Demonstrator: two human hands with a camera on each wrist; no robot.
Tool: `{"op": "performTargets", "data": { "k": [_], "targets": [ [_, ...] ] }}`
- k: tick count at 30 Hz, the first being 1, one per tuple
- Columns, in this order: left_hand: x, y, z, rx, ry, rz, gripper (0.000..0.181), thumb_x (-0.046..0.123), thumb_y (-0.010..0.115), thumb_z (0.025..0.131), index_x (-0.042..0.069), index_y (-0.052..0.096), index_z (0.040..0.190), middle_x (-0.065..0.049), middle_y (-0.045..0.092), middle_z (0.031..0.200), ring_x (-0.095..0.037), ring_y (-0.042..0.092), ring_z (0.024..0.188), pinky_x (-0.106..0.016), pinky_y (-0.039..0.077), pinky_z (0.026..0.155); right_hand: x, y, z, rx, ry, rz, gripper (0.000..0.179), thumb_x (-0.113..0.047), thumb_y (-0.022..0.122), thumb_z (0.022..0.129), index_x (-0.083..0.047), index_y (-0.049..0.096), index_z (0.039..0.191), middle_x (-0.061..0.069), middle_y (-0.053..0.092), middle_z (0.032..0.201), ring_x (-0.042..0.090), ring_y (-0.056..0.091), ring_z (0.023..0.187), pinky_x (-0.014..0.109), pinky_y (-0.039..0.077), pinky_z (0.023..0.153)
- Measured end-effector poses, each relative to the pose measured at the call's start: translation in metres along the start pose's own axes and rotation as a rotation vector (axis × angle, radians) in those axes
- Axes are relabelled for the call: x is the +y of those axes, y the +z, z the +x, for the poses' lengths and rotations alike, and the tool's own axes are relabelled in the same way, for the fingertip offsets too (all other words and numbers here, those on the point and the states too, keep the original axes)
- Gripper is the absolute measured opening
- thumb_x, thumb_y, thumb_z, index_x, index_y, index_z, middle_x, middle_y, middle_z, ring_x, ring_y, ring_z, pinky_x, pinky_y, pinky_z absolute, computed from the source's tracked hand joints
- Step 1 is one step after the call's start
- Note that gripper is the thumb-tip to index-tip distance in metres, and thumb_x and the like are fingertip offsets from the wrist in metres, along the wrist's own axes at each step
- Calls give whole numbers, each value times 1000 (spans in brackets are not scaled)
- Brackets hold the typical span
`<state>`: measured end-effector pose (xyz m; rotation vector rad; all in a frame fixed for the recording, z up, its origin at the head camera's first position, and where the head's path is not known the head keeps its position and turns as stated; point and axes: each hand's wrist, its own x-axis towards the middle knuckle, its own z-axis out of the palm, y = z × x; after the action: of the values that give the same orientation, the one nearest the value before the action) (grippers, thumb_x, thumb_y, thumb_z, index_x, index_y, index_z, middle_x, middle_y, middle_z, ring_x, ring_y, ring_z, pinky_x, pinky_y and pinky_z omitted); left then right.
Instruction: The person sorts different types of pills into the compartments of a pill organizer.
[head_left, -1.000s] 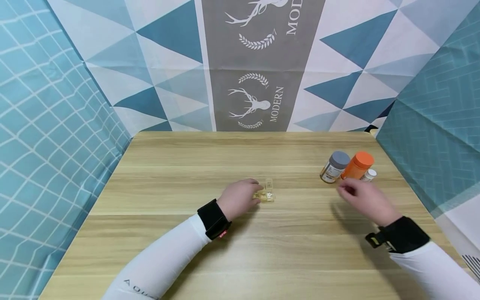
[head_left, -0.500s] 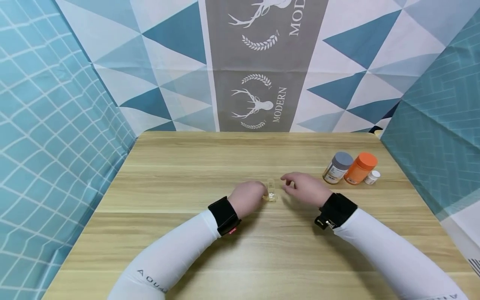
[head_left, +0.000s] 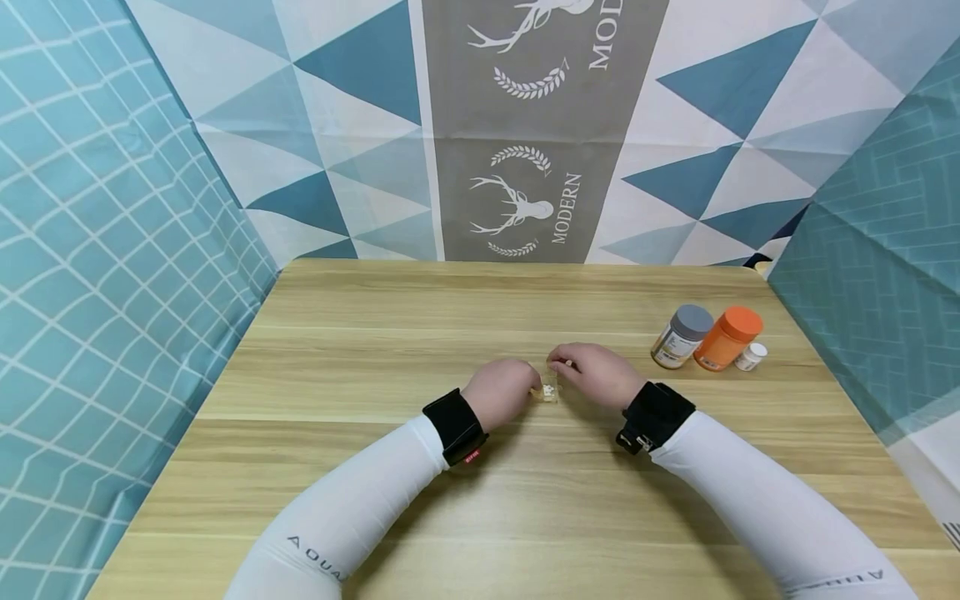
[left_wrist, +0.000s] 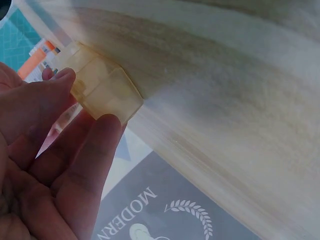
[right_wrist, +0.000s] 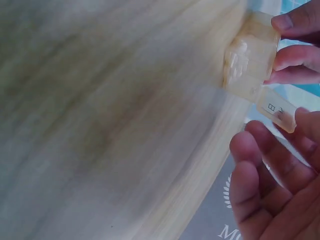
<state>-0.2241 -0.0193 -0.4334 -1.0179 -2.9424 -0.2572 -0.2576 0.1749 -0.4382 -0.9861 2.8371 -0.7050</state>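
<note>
A small translucent yellowish pill box (head_left: 551, 393) sits on the table with white pills visible in its near end. My left hand (head_left: 501, 393) grips its left part; in the left wrist view the thumb and fingers pinch the box (left_wrist: 112, 92) by its sides. One lid (right_wrist: 274, 107) stands raised, with a printed mark on it. At that lid's tip is my right hand (head_left: 596, 373), thumb and a finger pinching its end in the right wrist view, the other fingers loosely curled. The left fingers cover part of the box in the head view.
A grey-capped bottle (head_left: 681, 336), an orange bottle (head_left: 727, 337) and a small white bottle (head_left: 751, 357) stand close together at the right of the wooden table (head_left: 375, 317). Patterned cloth (head_left: 360, 125) hangs behind the table and along both sides.
My right hand has come left from beside the bottles to the raised lid of the pill box. The left hand has stayed at the box, its fingers shifting slightly along it.
</note>
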Motion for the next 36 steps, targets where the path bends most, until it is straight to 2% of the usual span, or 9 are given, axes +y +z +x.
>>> {"op": "performTargets", "data": {
  "k": [4, 7, 13, 16, 21, 25, 29, 36],
  "targets": [
    [0, -1, -1, 16, 9, -1, 29, -6, 58, 81, 17, 75, 78, 8, 62, 74, -7, 46, 64, -24, 45, 55, -3, 2, -6, 3, -30, 25, 13, -16, 61, 96, -10, 69, 105, 1, 69, 96, 12, 60, 85, 39, 52, 75],
    [-2, -1, -3, 23, 9, -24, 29, -8, 58, 79, 15, 74, 75, 7, 58, 70, -8, 44, 62, -22, 40, 52, -6, 5, -9, -25, -59, 33, 12, -16, 61, 96, -10, 66, 106, 1, 69, 97, 12, 61, 87, 39, 53, 76],
    [-3, -1, -5, 33, -5, -29, 30, -8, 60, 79, 17, 76, 78, 8, 64, 73, -7, 47, 62, -23, 43, 55, -9, 11, -12, -51, -115, 31, 11, -13, 63, 94, -9, 62, 105, 2, 68, 97, 12, 62, 88, 38, 53, 76],
    [-2, 0, -4, 31, -8, -26, 29, -7, 60, 79, 17, 76, 79, 7, 64, 73, -7, 47, 62, -22, 41, 53, -6, 12, -13, -52, -117, 25, 11, -13, 65, 93, -11, 62, 103, 1, 67, 95, 10, 61, 85, 37, 53, 74],
    [1, 1, -2, 38, -9, -19, 24, -6, 61, 81, 14, 71, 74, 6, 54, 65, -9, 42, 59, -20, 31, 49, -3, 14, -16, -59, -106, 18, 14, -14, 67, 91, -13, 61, 104, -1, 66, 92, 9, 59, 82, 35, 52, 72],
    [2, 1, -2, 36, -17, -12, 21, -5, 62, 82, 15, 70, 76, 6, 57, 67, -9, 45, 60, -22, 40, 52, -3, 13, -17, -64, -93, 42, 19, -13, 69, 90, -13, 62, 107, 0, 67, 93, 9, 59, 82, 36, 52, 73],
    [4, -1, -2, 30, -29, 2, 19, -2, 62, 85, 15, 69, 79, 6, 61, 70, -8, 50, 63, -26, 49, 58, -5, 11, -17, -73, -81, 55, 26, -12, 71, 89, -13, 62, 114, 2, 68, 101, 10, 59, 83, 36, 52, 74],
    [4, -2, -2, 14, -38, -24, 21, -4, 61, 85, 14, 70, 81, 6, 62, 72, -9, 49, 62, -25, 46, 56, -6, 13, -15, -75, -63, 28, 30, -15, 72, 88, -15, 62, 116, 2, 68, 102, 13, 60, 84, 36, 51, 74]
  ]
}}
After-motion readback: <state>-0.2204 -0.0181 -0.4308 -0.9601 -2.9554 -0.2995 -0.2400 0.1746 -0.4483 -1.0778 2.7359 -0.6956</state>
